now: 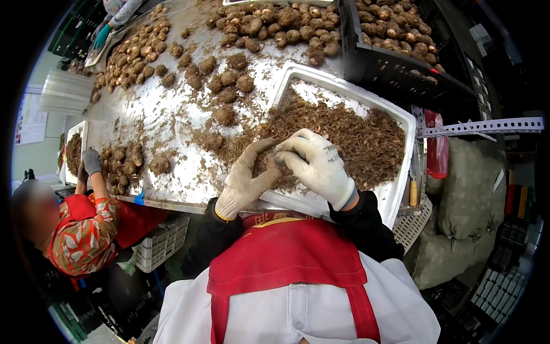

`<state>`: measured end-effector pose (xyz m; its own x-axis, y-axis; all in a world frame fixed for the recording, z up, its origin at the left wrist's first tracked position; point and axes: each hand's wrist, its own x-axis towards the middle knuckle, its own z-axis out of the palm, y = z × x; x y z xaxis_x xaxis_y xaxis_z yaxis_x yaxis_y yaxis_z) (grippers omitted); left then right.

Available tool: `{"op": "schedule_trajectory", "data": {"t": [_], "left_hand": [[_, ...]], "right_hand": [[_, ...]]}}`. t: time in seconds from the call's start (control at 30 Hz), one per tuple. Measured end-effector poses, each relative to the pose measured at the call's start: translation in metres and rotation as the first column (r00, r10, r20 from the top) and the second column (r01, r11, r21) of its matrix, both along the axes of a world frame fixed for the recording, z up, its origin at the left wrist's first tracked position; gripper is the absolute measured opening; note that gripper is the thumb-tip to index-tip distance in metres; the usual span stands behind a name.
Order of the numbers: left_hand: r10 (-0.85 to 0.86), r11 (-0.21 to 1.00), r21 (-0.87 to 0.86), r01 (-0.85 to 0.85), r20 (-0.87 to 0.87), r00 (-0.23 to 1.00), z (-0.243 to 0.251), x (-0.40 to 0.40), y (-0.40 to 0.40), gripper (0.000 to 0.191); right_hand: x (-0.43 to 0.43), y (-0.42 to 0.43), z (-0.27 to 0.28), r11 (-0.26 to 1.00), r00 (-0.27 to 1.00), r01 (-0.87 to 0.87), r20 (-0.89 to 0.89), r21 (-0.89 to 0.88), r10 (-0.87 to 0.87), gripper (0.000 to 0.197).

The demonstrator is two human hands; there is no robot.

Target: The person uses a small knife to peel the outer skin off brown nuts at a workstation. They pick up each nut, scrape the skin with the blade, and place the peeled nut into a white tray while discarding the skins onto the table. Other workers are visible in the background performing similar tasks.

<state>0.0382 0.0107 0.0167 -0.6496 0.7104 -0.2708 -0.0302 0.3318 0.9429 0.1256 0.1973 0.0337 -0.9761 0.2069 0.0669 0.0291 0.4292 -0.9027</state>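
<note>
My left hand (247,180), in a soiled knit glove, and my right hand (316,165), in a white glove bearing writing, meet over the near left edge of a white foam box (408,129). Between their fingers is a brown taro corm (271,162), mostly covered by the gloves. My left hand grips it from the left; the right fingers touch its right side. Brown fibrous peelings (365,142) fill much of the box. Hairy taro corms (227,86) lie on the metal table (193,172) beyond my hands, among loose fibres.
A black crate (408,64) of corms stands at the back right. At the left a co-worker (86,228) in a red apron works by a small foam box (81,129). Another person's gloved hand (102,36) is at the far left. Full sacks (468,193) stand at right.
</note>
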Motion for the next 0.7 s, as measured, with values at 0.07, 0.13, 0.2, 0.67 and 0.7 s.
{"op": "schedule_trajectory", "data": {"t": [0.07,0.13,0.2,0.67,0.7], "left_hand": [[-0.029,0.999,0.018,0.03,-0.063,0.998,-0.003,0.001,-0.005,0.062],[-0.042,0.993,0.103,0.048,-0.055,0.998,-0.007,0.003,-0.009,0.066],[-0.046,0.965,0.261,0.038,0.026,0.999,-0.017,0.005,-0.014,0.07],[-0.115,0.983,0.137,0.12,-0.039,0.993,-0.011,0.004,-0.011,0.08],[-0.098,0.976,0.2,0.085,0.056,0.994,-0.01,0.004,-0.012,0.08]], "right_hand": [[-0.003,0.004,-0.006,0.999,1.0,0.012,0.023,0.048,-0.013,0.02],[-0.006,0.011,-0.024,0.987,0.996,0.087,-0.026,0.138,-0.084,0.019],[-0.004,0.024,-0.043,0.985,0.985,0.17,0.015,0.041,-0.171,0.023],[0.0,0.013,-0.022,0.99,0.998,0.059,0.018,0.127,-0.062,0.023],[-0.004,0.019,-0.03,0.992,0.988,0.126,0.084,0.024,-0.127,0.023]]}}
